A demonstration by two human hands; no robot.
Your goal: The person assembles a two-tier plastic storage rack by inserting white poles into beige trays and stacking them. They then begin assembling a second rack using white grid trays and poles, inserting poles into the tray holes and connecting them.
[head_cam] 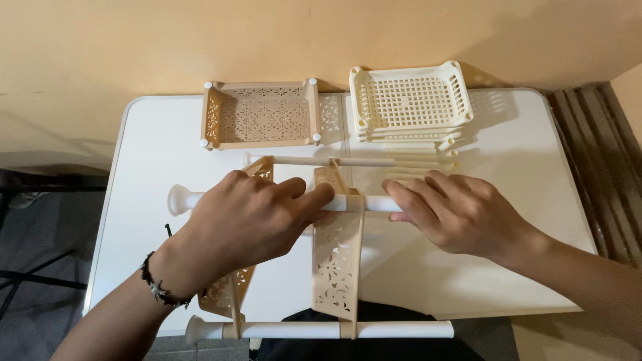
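Head view looks straight down on a white table (508, 167) set against a tan wall (200, 40). At the table's far edge sit two plastic baskets side by side. A beige basket (262, 115) with lacy cut-out walls and white caps on its corner posts holds nothing. Just to its right, a cream basket (409, 99) with a square-grid floor tops a stack of like trays and is likewise bare inside. In front of that stack lies a row of cream rods (421, 164).

Nearer the person, a partly built rack lies flat: two beige perforated side panels, one (338, 261) in the middle and another (231, 294) mostly under the left forearm. A white pole (371, 202) runs through their upper ends; a second white pole (321, 329) runs along the near table edge.

Left hand (244, 224), with a dark beaded bracelet at the wrist, lies fingers curled over the upper pole and panel. Right hand (455, 214) has its fingers wrapped loosely over the same pole's right part.
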